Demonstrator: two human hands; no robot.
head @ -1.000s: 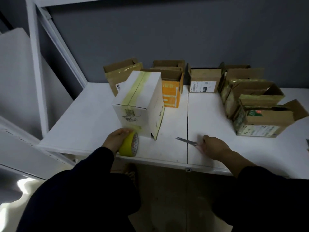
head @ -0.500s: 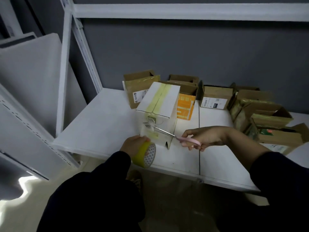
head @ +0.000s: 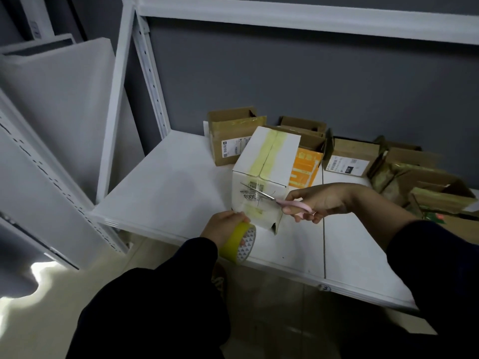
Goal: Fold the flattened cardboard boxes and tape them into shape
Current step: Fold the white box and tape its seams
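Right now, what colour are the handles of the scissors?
Pale pink; the head view shows the scissors in the right hand.

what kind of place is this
Likely a storeroom or packing corner: white metal shelving with slotted uprights, a row of cardboard boxes against a grey wall, and a white box being sealed with a yellow tape roll.

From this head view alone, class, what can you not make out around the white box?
Head view: whether the scissors have cut tape from the tape roll: too thin, dim.
Head view: white box label print: blurred.
Head view: rightmost brown box: cut off by the frame edge.
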